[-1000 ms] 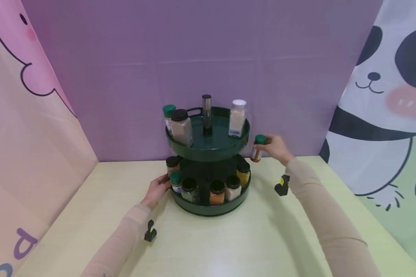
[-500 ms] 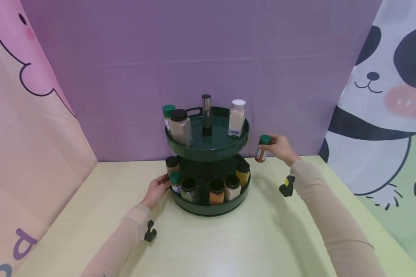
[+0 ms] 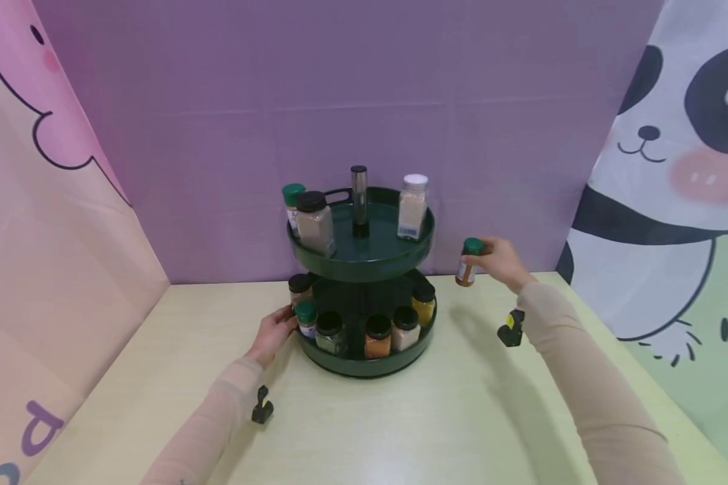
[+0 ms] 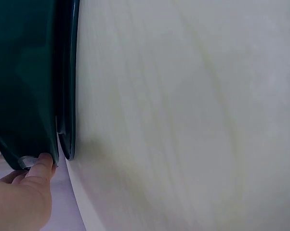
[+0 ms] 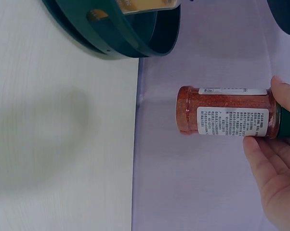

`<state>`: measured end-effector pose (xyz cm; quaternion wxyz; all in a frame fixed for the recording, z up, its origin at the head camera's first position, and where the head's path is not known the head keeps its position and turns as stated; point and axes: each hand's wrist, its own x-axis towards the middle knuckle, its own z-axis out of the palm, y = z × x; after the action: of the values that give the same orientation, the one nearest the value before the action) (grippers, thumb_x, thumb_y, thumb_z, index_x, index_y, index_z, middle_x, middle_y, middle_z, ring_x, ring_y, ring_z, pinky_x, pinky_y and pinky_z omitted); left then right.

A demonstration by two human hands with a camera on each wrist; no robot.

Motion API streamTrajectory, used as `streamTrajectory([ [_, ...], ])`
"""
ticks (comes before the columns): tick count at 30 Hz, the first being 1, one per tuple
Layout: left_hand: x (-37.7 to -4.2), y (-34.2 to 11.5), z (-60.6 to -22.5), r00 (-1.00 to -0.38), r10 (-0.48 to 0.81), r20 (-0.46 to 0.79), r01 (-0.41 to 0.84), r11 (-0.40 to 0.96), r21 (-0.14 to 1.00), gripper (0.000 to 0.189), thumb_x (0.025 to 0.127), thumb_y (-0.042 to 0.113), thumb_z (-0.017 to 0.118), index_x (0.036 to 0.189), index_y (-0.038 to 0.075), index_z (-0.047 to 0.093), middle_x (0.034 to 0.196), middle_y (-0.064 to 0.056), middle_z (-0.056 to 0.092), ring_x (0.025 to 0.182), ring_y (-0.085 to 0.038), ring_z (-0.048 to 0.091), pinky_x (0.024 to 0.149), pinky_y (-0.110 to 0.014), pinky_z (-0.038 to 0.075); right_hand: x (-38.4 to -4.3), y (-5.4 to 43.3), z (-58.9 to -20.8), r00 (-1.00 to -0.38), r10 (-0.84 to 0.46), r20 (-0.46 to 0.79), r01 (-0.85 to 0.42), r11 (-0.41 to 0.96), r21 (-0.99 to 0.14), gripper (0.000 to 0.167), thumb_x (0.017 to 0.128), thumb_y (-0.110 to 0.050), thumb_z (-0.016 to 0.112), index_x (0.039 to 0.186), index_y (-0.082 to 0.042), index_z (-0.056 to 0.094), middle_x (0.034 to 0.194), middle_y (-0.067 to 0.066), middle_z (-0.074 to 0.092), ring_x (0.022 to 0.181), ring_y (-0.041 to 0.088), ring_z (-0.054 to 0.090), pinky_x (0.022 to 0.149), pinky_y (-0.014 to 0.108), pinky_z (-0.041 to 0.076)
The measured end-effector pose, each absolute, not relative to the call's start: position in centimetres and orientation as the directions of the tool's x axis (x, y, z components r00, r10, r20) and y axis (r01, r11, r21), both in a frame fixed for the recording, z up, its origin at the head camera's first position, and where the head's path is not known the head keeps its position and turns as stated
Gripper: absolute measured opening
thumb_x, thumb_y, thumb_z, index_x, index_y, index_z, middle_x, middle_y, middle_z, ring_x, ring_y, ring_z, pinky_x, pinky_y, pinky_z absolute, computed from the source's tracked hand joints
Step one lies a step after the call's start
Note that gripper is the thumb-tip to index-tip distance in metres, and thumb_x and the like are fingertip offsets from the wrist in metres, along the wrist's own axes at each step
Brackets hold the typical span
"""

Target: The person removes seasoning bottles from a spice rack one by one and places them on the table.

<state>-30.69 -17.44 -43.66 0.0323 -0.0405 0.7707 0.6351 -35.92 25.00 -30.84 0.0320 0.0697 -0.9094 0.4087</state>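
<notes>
A dark green two-tier spice rack [image 3: 362,269] stands on the table near the purple backdrop. At the left edge of its lower tier is my left hand [image 3: 273,335]; in the left wrist view its fingers [image 4: 39,168] bend onto the green wall beside a handle slot, the thumb partly out of frame. To the right of the rack, my right hand [image 3: 502,261] holds a spice jar [image 3: 467,263] in the air, pinched near its green cap. Seen from the right wrist, the jar [image 5: 227,111] contains red powder and carries a white printed label.
On the upper tier stand a white-capped jar [image 3: 412,207], a black-capped jar [image 3: 315,223] and a green-capped jar [image 3: 292,202] around a central post [image 3: 360,202]. Several small jars, including an orange one [image 3: 378,337], line the lower tier. The pale table [image 3: 364,431] meets the backdrop behind.
My right hand has carried the spice jar a little to the right, away from the rack. The left hand stays at the lower tier's left edge.
</notes>
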Motion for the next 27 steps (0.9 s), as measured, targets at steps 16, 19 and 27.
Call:
streamTrajectory([
  [16,-30.7,-17.6,-43.8,-0.995,-0.017,-0.097,-0.099,0.182,0.978,0.052,0.094,0.007,0.042,0.141,-0.005,0.025,0.145,-0.024,0.029,0.132,-0.034,0.033,0.108,-0.042,0.032,-35.5,26.5,-31.2,-0.993,-0.078,0.092,-0.120,0.661,-0.740,0.047,0.087,-0.025,0.062,0.122,0.003,0.051,0.117,0.025,0.058,0.103,0.032,0.058,0.091,0.047,0.048],
  [19,-30.6,-17.6,-43.8,-0.995,-0.017,-0.101,-0.102,0.190,0.976,0.052,0.094,0.008,0.042,0.141,-0.005,0.025,0.145,-0.024,0.029,0.132,-0.035,0.032,0.108,-0.042,0.032,-35.3,26.8,-31.1,-0.993,-0.079,0.093,-0.122,0.667,-0.735,0.049,0.087,-0.026,0.062,0.123,0.005,0.050,0.118,0.026,0.058,0.104,0.033,0.057,0.091,0.048,0.047],
  [27,-30.6,-17.5,-43.7,-0.996,-0.024,-0.086,-0.089,0.202,0.975,0.052,0.093,0.007,0.043,0.140,-0.006,0.026,0.144,-0.025,0.031,0.131,-0.036,0.034,0.108,-0.043,0.033,-34.8,27.8,-31.1,-0.991,-0.081,0.111,-0.136,0.668,-0.732,0.046,0.088,-0.023,0.061,0.122,0.007,0.049,0.119,0.028,0.056,0.106,0.037,0.056,0.093,0.050,0.046],
])
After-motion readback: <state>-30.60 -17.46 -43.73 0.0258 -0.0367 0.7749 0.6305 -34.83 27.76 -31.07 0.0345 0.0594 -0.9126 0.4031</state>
